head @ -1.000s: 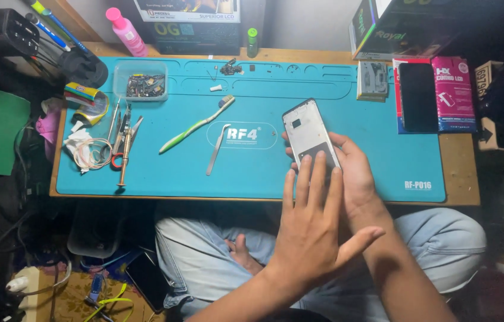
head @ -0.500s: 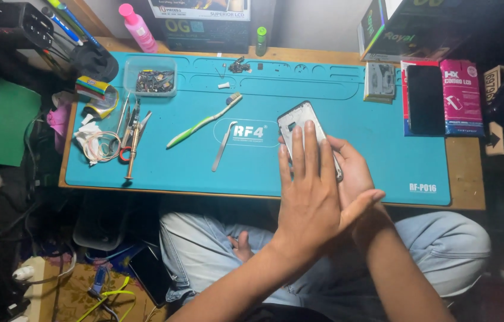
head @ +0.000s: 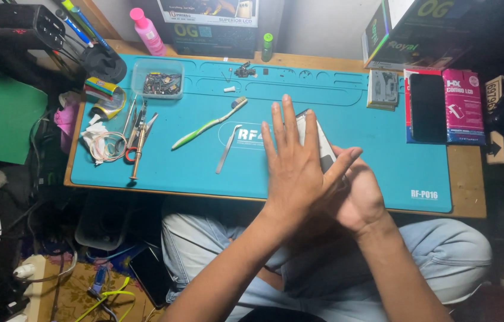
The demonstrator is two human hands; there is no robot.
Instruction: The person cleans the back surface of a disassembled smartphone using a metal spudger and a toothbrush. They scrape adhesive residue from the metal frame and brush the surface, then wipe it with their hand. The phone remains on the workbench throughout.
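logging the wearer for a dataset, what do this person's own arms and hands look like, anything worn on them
Both arms are bare from the forearms down: no sleeves, gloves, watch or wristband show. The left hand and right hand carry no rings that can be made out, and the fingers are uncovered, with short nails. Nothing is strapped or taped to either wrist. Light blue jeans show beneath the arms.

On the work mat (head: 383, 173), the toothbrush (head: 209, 124) lies left of the phone (head: 317, 138), tweezers (head: 227, 149) between them. The left hand (head: 293, 173) lies flat over the phone, the right hand (head: 356, 194) beneath. A parts tray (head: 157, 79) sits at the mat's far left.
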